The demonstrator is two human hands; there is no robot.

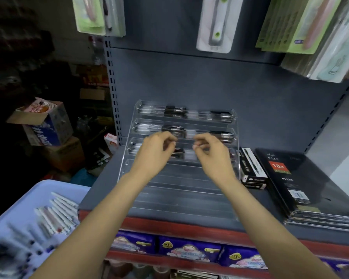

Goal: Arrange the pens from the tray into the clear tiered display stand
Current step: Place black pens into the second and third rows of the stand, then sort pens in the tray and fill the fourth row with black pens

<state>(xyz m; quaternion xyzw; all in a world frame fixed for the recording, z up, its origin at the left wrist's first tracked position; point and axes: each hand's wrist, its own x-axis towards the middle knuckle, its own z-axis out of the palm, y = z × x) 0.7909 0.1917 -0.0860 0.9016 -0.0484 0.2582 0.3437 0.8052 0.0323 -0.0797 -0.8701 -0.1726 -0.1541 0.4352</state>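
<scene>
A clear tiered display stand (181, 190) sits on the grey shelf. Its top three tiers hold clear pens with black grips (175, 112); the lower tiers look bare. My left hand (155, 150) and my right hand (212, 154) hover over the third tier with fingers curled. Motion blur hides whether either hand holds a pen. A pale blue tray (18, 208) at the lower left holds several white pens (56, 214) and darker ones.
A black pen box (252, 168) and a stack of black diaries (302, 182) lie right of the stand. Packaged goods hang above on the back panel. Cardboard boxes (46, 125) stand in the dark at left. Purple packets fill the shelf below.
</scene>
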